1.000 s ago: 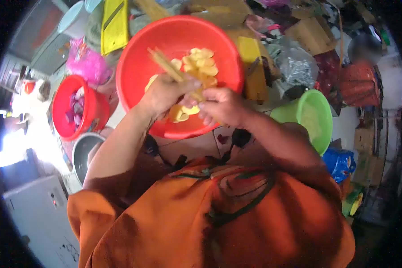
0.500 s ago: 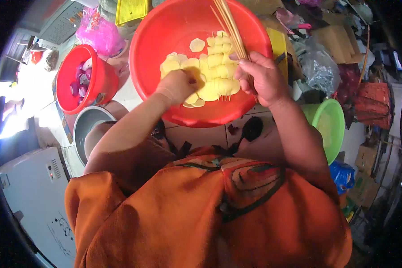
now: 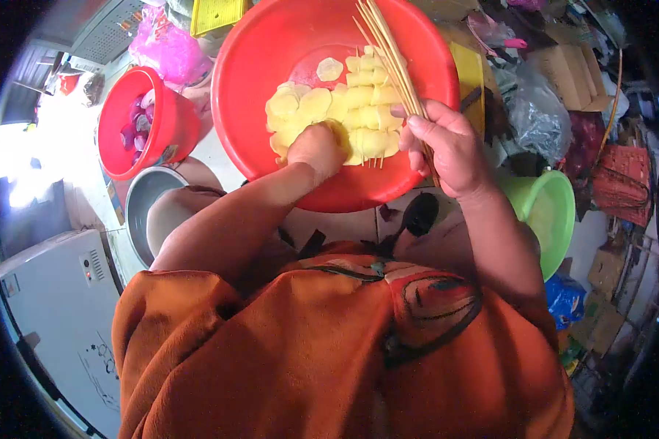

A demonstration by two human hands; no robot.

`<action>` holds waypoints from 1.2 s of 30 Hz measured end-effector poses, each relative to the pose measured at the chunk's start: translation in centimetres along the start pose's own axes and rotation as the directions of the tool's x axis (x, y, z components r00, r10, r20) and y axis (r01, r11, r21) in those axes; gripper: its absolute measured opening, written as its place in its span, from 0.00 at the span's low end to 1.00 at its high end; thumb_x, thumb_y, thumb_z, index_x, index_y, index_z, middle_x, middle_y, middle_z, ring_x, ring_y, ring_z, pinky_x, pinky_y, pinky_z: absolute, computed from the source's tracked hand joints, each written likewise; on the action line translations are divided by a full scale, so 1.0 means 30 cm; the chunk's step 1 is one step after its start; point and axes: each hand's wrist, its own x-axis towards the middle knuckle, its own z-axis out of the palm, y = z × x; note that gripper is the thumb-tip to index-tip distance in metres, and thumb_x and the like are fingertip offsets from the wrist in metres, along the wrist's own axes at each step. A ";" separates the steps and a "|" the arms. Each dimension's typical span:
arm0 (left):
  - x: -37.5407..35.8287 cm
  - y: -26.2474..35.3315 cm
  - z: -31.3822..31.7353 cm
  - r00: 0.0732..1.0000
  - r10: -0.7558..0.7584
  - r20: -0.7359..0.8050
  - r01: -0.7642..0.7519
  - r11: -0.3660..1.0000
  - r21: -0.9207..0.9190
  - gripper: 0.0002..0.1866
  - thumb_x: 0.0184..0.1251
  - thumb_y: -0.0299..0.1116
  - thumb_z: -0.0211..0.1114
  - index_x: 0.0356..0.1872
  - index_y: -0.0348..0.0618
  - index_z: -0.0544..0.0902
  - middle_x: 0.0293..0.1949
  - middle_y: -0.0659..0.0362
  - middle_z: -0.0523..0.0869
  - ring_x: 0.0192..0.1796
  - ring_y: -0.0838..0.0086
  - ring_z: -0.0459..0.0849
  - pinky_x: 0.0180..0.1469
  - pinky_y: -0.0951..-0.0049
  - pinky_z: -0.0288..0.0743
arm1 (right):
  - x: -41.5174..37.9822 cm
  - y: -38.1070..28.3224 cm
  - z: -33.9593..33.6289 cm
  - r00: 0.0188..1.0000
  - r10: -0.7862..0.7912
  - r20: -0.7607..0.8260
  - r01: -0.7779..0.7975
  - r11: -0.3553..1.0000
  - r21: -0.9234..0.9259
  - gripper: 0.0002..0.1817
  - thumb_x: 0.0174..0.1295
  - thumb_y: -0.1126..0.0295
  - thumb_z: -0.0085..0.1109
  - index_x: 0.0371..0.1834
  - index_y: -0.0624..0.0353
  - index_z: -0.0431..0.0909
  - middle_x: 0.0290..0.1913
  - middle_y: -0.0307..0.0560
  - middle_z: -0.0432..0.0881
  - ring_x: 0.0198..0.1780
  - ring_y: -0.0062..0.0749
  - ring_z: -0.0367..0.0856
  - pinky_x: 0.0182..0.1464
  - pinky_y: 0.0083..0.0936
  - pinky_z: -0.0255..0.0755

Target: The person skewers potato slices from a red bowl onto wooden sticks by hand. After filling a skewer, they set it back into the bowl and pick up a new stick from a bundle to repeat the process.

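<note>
A big red basin [image 3: 245, 95] holds thin pale-yellow slices [image 3: 300, 106], with one slice lying apart near the middle. Rows of slices threaded on sticks [image 3: 370, 110] lie at the right side of the pile. My right hand [image 3: 450, 150] is closed round a bundle of thin wooden sticks [image 3: 388, 55] that slants up over the basin's right side. Down among the slices at the pile's lower middle is my left hand [image 3: 317, 150], its fingers curled against yellow slices. Its fingertips are largely hidden.
Left of the basin are a red bucket of purple onions [image 3: 154, 124] and a grey tub [image 3: 135, 212]. A green tub [image 3: 560, 219] stands at the right, near plastic bags and cardboard [image 3: 571, 73]. A white appliance [image 3: 62, 300] is at lower left.
My left hand has moved right and slightly down over the slices. My right hand, still round the sticks, and the whole scene have shifted a little to the right in view.
</note>
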 end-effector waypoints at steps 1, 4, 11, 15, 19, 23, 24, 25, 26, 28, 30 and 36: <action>0.003 0.010 -0.010 0.995 -0.047 0.084 0.054 0.995 -0.084 0.18 0.52 0.40 0.63 0.41 0.40 0.81 0.40 0.48 0.83 0.45 0.60 0.83 0.48 0.64 0.76 | -0.003 -0.003 0.002 1.000 0.018 0.010 -0.018 1.000 0.003 0.12 0.65 0.71 0.45 0.46 0.62 0.75 0.26 0.39 0.77 0.19 0.14 0.70 0.21 0.12 0.65; -0.023 0.038 -0.030 0.999 0.010 0.050 -0.004 0.991 -0.133 0.17 0.49 0.37 0.64 0.41 0.42 0.81 0.37 0.48 0.84 0.43 0.60 0.83 0.47 0.64 0.76 | -0.005 -0.003 0.018 1.000 0.020 0.022 -0.020 1.000 -0.013 0.12 0.65 0.71 0.45 0.47 0.62 0.75 0.26 0.39 0.77 0.19 0.14 0.70 0.21 0.11 0.65; 0.000 -0.011 -0.006 1.000 0.023 -0.001 -0.022 0.943 -0.333 0.13 0.47 0.34 0.65 0.33 0.40 0.79 0.32 0.50 0.84 0.37 0.62 0.83 0.42 0.66 0.76 | -0.013 0.010 0.031 0.999 0.035 0.018 -0.034 0.999 -0.030 0.12 0.66 0.71 0.45 0.47 0.62 0.75 0.26 0.39 0.77 0.19 0.13 0.70 0.21 0.11 0.65; 0.020 -0.076 -0.047 1.000 0.015 -0.023 -0.023 0.912 -0.410 0.09 0.45 0.32 0.64 0.27 0.40 0.77 0.25 0.54 0.81 0.30 0.67 0.82 0.35 0.69 0.76 | -0.020 0.016 0.027 0.998 0.042 0.045 -0.040 0.998 -0.042 0.12 0.66 0.70 0.44 0.47 0.62 0.75 0.26 0.38 0.77 0.19 0.13 0.70 0.21 0.10 0.65; -0.001 -0.109 -0.147 0.998 -0.006 -0.064 -0.017 0.934 -0.357 0.11 0.47 0.38 0.64 0.27 0.41 0.79 0.26 0.53 0.82 0.31 0.67 0.83 0.37 0.69 0.77 | -0.031 0.024 0.025 0.997 0.061 0.045 -0.056 0.993 -0.108 0.13 0.67 0.69 0.44 0.50 0.62 0.74 0.26 0.38 0.76 0.19 0.14 0.70 0.19 0.10 0.62; -0.045 -0.109 -0.199 0.990 0.057 -0.127 -0.076 0.986 -0.146 0.16 0.51 0.44 0.61 0.32 0.40 0.80 0.29 0.53 0.84 0.35 0.66 0.84 0.39 0.68 0.77 | -0.036 0.039 0.029 0.994 0.084 0.074 -0.073 0.987 -0.143 0.13 0.67 0.69 0.44 0.49 0.62 0.73 0.27 0.38 0.76 0.19 0.14 0.70 0.20 0.10 0.62; -0.066 -0.081 -0.217 0.993 0.087 -0.084 -0.094 0.992 -0.084 0.16 0.53 0.43 0.59 0.35 0.41 0.80 0.30 0.52 0.84 0.35 0.64 0.84 0.40 0.67 0.77 | -0.036 0.043 0.033 0.991 0.105 0.079 -0.091 0.981 -0.169 0.13 0.67 0.69 0.43 0.49 0.63 0.73 0.27 0.38 0.76 0.19 0.14 0.70 0.20 0.10 0.63; -0.077 -0.066 -0.223 0.993 0.113 -0.038 -0.114 0.993 -0.022 0.15 0.55 0.42 0.58 0.37 0.42 0.79 0.31 0.52 0.84 0.36 0.63 0.84 0.41 0.65 0.77 | -0.036 0.047 0.036 0.989 0.127 0.082 -0.109 0.975 -0.194 0.13 0.68 0.69 0.43 0.49 0.63 0.73 0.27 0.38 0.76 0.19 0.14 0.70 0.20 0.10 0.63; -0.073 -0.074 -0.209 0.993 0.112 -0.038 -0.113 0.993 -0.023 0.15 0.55 0.42 0.58 0.37 0.42 0.79 0.31 0.52 0.84 0.36 0.63 0.84 0.41 0.65 0.77 | -0.037 0.050 0.038 0.988 0.127 0.082 -0.109 0.975 -0.195 0.13 0.68 0.69 0.43 0.49 0.63 0.73 0.27 0.38 0.76 0.19 0.14 0.70 0.20 0.10 0.63; -0.065 -0.087 -0.180 0.978 0.165 -0.128 -0.144 0.976 0.162 0.14 0.57 0.39 0.55 0.41 0.45 0.77 0.34 0.52 0.84 0.39 0.59 0.84 0.41 0.61 0.77 | -0.037 0.056 0.042 0.988 0.117 0.100 -0.093 0.973 -0.212 0.13 0.68 0.69 0.44 0.49 0.64 0.73 0.27 0.38 0.76 0.19 0.14 0.70 0.21 0.10 0.63; -0.064 -0.085 -0.170 0.974 0.192 -0.121 -0.165 0.965 0.202 0.14 0.57 0.38 0.55 0.43 0.45 0.76 0.37 0.51 0.84 0.40 0.57 0.83 0.41 0.60 0.77 | -0.035 0.065 0.042 0.987 0.123 0.101 -0.099 0.971 -0.216 0.13 0.67 0.69 0.44 0.49 0.64 0.73 0.27 0.39 0.76 0.19 0.14 0.70 0.21 0.10 0.63; -0.032 -0.099 -0.151 0.968 0.241 -0.069 -0.221 0.949 0.227 0.16 0.58 0.39 0.55 0.45 0.45 0.75 0.40 0.50 0.82 0.41 0.55 0.82 0.43 0.58 0.77 | -0.035 0.071 0.044 0.986 0.139 0.093 -0.113 0.964 -0.240 0.13 0.67 0.69 0.44 0.49 0.64 0.73 0.27 0.39 0.76 0.19 0.14 0.70 0.20 0.11 0.63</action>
